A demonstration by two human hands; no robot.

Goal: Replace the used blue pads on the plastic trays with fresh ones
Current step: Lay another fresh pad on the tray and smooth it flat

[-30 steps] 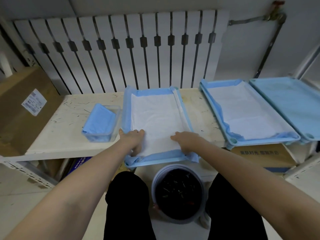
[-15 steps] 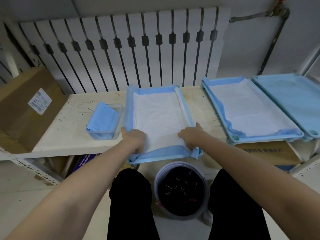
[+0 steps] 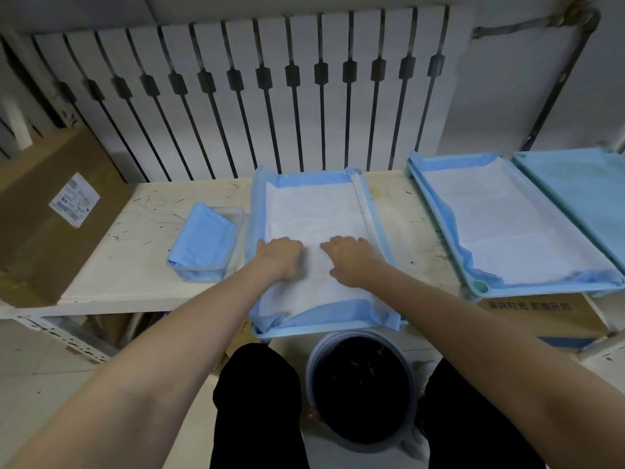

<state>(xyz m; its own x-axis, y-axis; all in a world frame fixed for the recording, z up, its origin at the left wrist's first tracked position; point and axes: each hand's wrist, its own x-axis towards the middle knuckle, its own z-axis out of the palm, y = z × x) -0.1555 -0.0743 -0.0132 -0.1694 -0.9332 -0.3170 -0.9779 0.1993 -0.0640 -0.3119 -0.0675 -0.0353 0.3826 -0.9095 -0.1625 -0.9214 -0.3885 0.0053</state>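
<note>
A blue plastic tray [image 3: 383,231] lies lengthwise on the white table, its near end past the table's front edge. A pad [image 3: 311,211] with a white centre and blue border lines it. My left hand [image 3: 282,257] and my right hand [image 3: 351,260] both rest palm down on the pad's white middle, side by side, fingers pointing away. The pad's near blue border is crumpled at the tray's front left corner. To the right a second tray [image 3: 436,211] holds another pad [image 3: 507,225]. A third blue tray [image 3: 581,194] lies at the far right.
A clear box [image 3: 233,238] of folded blue pads stands left of the tray on the scratched table [image 3: 135,252]. A round bin [image 3: 362,390] with a black liner sits between my knees. Cardboard boxes flank the table: one at left [image 3: 44,218], one under the right trays [image 3: 537,313]. A radiator runs behind.
Both hands have slid from the pad's near corners up and inward onto its white middle. The view has tilted down slightly.
</note>
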